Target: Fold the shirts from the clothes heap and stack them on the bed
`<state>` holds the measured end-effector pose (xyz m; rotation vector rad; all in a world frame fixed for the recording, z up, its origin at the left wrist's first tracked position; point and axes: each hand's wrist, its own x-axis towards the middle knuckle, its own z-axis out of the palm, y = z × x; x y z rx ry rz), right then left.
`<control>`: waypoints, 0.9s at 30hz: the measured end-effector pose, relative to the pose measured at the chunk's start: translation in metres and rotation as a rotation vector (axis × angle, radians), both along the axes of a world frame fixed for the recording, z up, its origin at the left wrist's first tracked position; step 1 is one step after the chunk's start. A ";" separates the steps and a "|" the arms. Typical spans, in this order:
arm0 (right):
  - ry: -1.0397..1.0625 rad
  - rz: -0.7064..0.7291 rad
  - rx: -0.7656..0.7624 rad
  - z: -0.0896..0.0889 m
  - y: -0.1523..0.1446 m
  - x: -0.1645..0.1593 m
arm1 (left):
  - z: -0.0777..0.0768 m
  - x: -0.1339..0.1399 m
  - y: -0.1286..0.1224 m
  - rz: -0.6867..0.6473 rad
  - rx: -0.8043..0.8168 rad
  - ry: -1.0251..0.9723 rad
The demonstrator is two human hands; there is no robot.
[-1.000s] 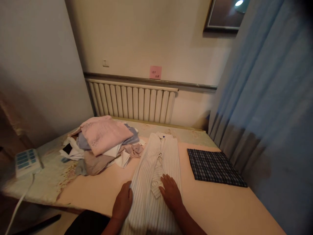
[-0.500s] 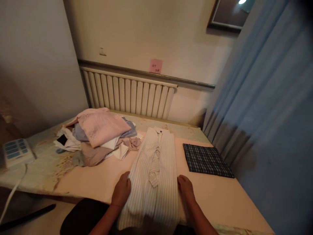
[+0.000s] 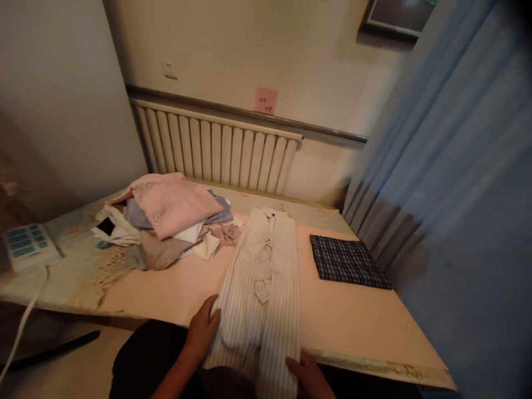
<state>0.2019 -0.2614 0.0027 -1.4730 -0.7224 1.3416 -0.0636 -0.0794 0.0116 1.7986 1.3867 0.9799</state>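
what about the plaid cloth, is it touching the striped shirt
No, pink surface shows between the plaid cloth and the striped shirt.

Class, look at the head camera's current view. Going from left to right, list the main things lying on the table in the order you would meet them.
White corded box → heap of clothes → striped shirt → dark checked cloth.

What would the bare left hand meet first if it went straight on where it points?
Probably the long, folded, whitish fabric shirt with dark stripes: its edge lies right at the left hand, though exact contact is hard to tell.
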 end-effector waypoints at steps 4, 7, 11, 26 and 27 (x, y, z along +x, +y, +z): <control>0.092 -0.013 -0.072 -0.010 -0.013 -0.002 | -0.016 -0.014 -0.020 0.008 -0.122 -0.130; 0.145 -0.044 -0.074 -0.005 -0.014 -0.003 | -0.027 -0.022 -0.033 0.060 -0.206 -0.177; 0.208 -0.054 -0.072 0.008 -0.016 -0.010 | -0.027 -0.025 -0.051 0.077 -0.231 -0.121; -0.192 -0.244 0.020 0.039 -0.033 0.008 | 0.008 -0.045 -0.058 -0.008 -0.339 -0.153; -0.208 -0.233 0.039 0.040 -0.034 0.008 | 0.009 -0.046 -0.057 -0.030 -0.359 -0.143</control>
